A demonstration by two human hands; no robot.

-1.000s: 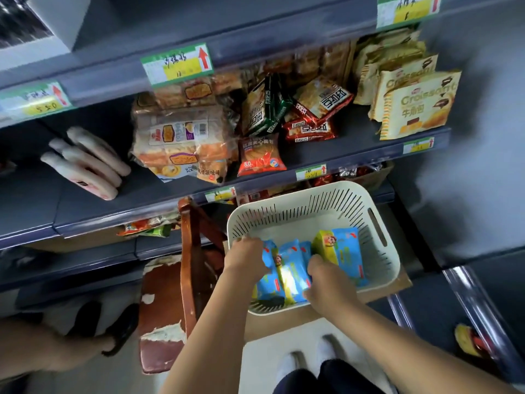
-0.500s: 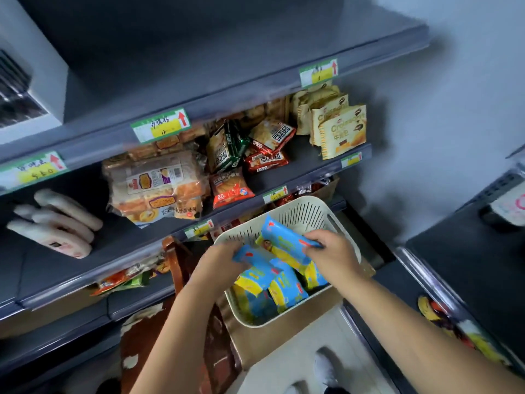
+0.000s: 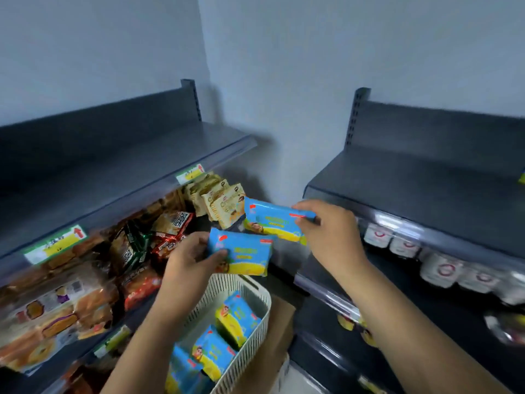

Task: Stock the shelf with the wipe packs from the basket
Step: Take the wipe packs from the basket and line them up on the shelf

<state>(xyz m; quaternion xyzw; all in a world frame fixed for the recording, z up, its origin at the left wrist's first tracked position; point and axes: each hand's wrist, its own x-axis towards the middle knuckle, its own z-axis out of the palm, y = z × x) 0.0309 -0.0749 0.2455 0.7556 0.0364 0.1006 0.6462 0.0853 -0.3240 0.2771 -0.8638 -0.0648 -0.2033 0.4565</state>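
Up from the basket (image 3: pixel 257 291), left hand (image 3: pixel 187 261) and right hand (image 3: pixel 332 234) grip wipe packs (image 3: pixel 244 255).

two blue-yellow wipe packs (image 3: pixel 241 255) held above the white basket (image 3: pixel 255 336), three inside.

glossy plastic-film wipe packs (image 3: pixel 240 254), slotted matt cream plastic basket (image 3: pixel 250 291), dark matt metal shelf (image 3: pixel 426 177), brown cardboard box (image 3: pixel 272 339), shiny crinkled snack wrappers (image 3: pixel 136 245)
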